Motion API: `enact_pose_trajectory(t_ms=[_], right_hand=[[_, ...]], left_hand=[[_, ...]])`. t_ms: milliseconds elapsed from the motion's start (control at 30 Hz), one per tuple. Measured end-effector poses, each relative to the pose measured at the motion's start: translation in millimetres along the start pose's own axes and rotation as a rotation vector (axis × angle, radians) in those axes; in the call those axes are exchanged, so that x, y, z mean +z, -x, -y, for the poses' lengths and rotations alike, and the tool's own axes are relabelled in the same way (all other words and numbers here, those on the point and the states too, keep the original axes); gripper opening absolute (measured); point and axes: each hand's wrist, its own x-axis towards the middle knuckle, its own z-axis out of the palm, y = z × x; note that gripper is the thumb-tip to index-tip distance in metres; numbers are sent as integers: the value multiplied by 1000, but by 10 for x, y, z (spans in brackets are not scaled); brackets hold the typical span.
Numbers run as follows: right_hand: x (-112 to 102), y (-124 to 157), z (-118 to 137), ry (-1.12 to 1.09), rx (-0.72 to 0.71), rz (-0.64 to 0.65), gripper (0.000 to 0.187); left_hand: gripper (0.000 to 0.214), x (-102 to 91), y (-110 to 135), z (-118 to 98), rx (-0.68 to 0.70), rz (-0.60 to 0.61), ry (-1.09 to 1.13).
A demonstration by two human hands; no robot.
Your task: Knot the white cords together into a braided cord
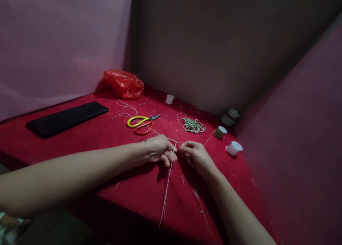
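Observation:
My left hand (pixel 159 150) and my right hand (pixel 195 156) meet over the middle of a red cloth-covered table (pixel 107 145). Both hands are closed in a pinch on thin pale cords (pixel 167 188) that hang from the fingers toward the near edge. A short length of cord runs taut between the two hands. A second strand (pixel 200 206) trails down under my right wrist.
Yellow-and-orange scissors (pixel 143 124) lie beyond my left hand. A heap of green-white beaded cord (pixel 192 125) sits farther back. Small spools (pixel 233 147) stand at the right. A red plastic bag (pixel 124 84) fills the far corner, a flat black object (pixel 66 118) lies left.

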Motion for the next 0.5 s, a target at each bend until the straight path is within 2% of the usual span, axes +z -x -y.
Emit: enact_pose_trajectory(t_ms=[133,300,400,500], right_hand=[[21,9,13,5,-17,-24,16],[40,9,25,-25,33,-74,15],[31,-2,5,-56,48,-66,15],[18,-8,-8,-13,51,-77,16]], left_hand=[[17,22,-31,74,-125,100,132],[10,80,-120,175,-96,253,291],[7,159,-94,163,-90,266,306],[4,214,-22,110,-148,233,176]])
